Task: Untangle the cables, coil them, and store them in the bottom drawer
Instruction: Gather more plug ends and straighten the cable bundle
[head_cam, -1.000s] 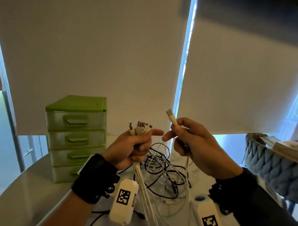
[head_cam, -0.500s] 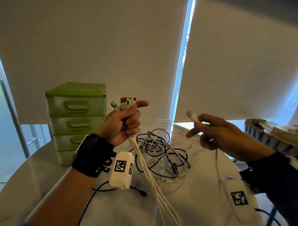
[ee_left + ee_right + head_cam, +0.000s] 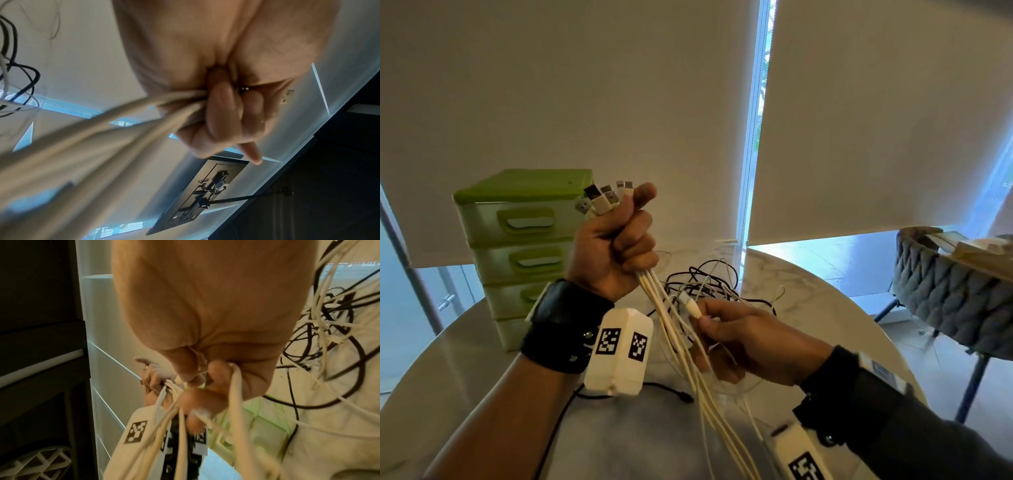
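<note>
My left hand (image 3: 616, 246) is raised in a fist round a bundle of white cables (image 3: 671, 329), their plug ends (image 3: 604, 198) sticking up above the thumb; the left wrist view shows the same grip on the white cables (image 3: 127, 116). Just below and to the right, my right hand (image 3: 743, 339) pinches a single white cable's plug (image 3: 690, 305) between thumb and forefinger, close beside the hanging bundle. A tangle of black and white cables (image 3: 709, 284) lies on the table behind both hands. The green drawer unit (image 3: 517, 253) stands at the left, all drawers closed.
The round marble table (image 3: 804, 308) holds everything; its edge curves past on the right. A grey quilted chair (image 3: 955, 291) with flat items on it stands off the table's right side. A thin black cable (image 3: 619, 397) runs under my left wrist.
My right hand has come down and leftward with the single plug, from out at the right to just under my left fist. The left hand keeps the bundle raised.
</note>
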A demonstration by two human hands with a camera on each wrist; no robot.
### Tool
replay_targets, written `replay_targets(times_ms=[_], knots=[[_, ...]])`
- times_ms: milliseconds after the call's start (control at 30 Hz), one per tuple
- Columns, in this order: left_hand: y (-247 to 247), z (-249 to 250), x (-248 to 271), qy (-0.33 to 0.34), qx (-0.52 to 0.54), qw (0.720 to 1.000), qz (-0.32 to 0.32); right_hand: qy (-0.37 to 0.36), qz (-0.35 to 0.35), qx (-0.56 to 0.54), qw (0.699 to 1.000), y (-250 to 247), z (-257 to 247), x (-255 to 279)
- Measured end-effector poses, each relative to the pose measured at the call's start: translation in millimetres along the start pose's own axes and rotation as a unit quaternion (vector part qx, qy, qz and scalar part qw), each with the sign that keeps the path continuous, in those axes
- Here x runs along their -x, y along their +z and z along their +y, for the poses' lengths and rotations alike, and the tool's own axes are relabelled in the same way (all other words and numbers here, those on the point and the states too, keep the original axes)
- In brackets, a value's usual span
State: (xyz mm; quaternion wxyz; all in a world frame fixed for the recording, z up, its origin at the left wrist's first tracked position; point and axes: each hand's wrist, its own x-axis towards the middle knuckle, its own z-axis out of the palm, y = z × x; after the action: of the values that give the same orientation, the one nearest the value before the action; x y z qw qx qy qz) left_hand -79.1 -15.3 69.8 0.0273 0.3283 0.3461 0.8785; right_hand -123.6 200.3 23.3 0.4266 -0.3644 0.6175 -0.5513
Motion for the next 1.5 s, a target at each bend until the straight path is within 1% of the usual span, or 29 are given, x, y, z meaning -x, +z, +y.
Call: replay_targets(times_ms=[67,100,133,200,233,300,400,467,533,600,667,700,800,833,900,1033,1133,1200,1300,1400,1433,1500], knots=[[0.1,1.6,-0.1,0.005,-0.006,1.0,0.013,-0.012,0.022,-0.015,1.0,-3.5,-2.7,3.2],[0.6,-1.2,-1.1,0.012,-0.026,0.999,0.026,-0.017,0.048,-0.005,0.999,-5.3,-3.5,3.9],[0.8,-5.9,-2.3,0.021,-0.059,0.997,0.055,-0.024,0.084,0.013,0.996,-7.4,-3.7,3.9],[1.8,-11.1,-3.7,0.037,-0.151,0.977,0.149,-0.048,0.17,0.049,0.983,-13.6,-4.2,3.8],[1.4,-13.6,-4.7,0.035,-0.183,0.964,0.188,-0.068,0.211,0.059,0.973,-17.7,-5.4,4.9],[-0.8,-18.2,-6.3,0.013,-0.209,0.947,0.244,-0.116,0.283,0.07,0.949,-28.5,-10.2,10.1],[-2.4,-24.6,-7.8,-0.048,-0.265,0.921,0.281,-0.168,0.374,0.121,0.904,-49.1,-18.2,22.4],[-1.1,-29.7,-9.2,-0.083,-0.329,0.896,0.287,-0.196,0.41,0.154,0.877,-61.2,-23.4,30.0],[-2.4,-31.4,-9.6,-0.078,-0.368,0.877,0.299,-0.222,0.439,0.147,0.858,-70.9,-30.5,38.3],[-7.5,-28.5,-8.0,-0.061,-0.377,0.865,0.326,-0.235,0.461,0.099,0.85,-77.7,-40.4,49.5],[-11.3,-25.5,-6.9,-0.053,-0.362,0.864,0.345,-0.232,0.466,0.069,0.851,-79.6,-50.2,62.3],[-12.4,-25.0,-7.0,-0.05,-0.35,0.868,0.349,-0.232,0.469,0.072,0.849,-79.3,-53.3,67.1],[-9.0,-26.8,-10.8,-0.038,-0.31,0.886,0.344,-0.238,0.479,0.12,0.836,-73.1,-54.4,67.2],[-5.9,-28.7,-12.0,-0.034,-0.301,0.892,0.335,-0.237,0.476,0.128,0.837,-69.5,-52.2,63.1],[2.3,-34.8,-13.0,-0.027,-0.291,0.904,0.313,-0.229,0.456,0.12,0.852,-61.4,-46.8,51.3],[15.2,-55.0,-14.0,-0.007,-0.266,0.926,0.269,-0.188,0.393,0.063,0.898,-35.6,-38.7,21.1],[20.4,-68.3,-15.9,-0.011,-0.27,0.935,0.23,-0.174,0.345,0.041,0.921,-11.7,-36.2,2.8],[22.5,-70.5,-16.3,-0.017,-0.273,0.934,0.231,-0.166,0.338,0.041,0.925,-2.7,-36.7,-4.3],[23.4,-67.8,-16.4,-0.012,-0.259,0.936,0.24,-0.16,0.318,0.059,0.933,-3.7,-39.9,-5.4],[20.4,-61.4,-17.6,0.01,-0.201,0.948,0.247,-0.12,0.283,0.113,0.945,-17.2,-39.6,5.3],[18.3,-56.8,-18.2,0.023,-0.185,0.95,0.252,-0.102,0.282,0.126,0.946,-24.8,-37.7,10.0],[12.3,-50.3,-17.6,0.039,-0.175,0.947,0.267,-0.068,0.311,0.134,0.939,-43.5,-28.3,26.0]])
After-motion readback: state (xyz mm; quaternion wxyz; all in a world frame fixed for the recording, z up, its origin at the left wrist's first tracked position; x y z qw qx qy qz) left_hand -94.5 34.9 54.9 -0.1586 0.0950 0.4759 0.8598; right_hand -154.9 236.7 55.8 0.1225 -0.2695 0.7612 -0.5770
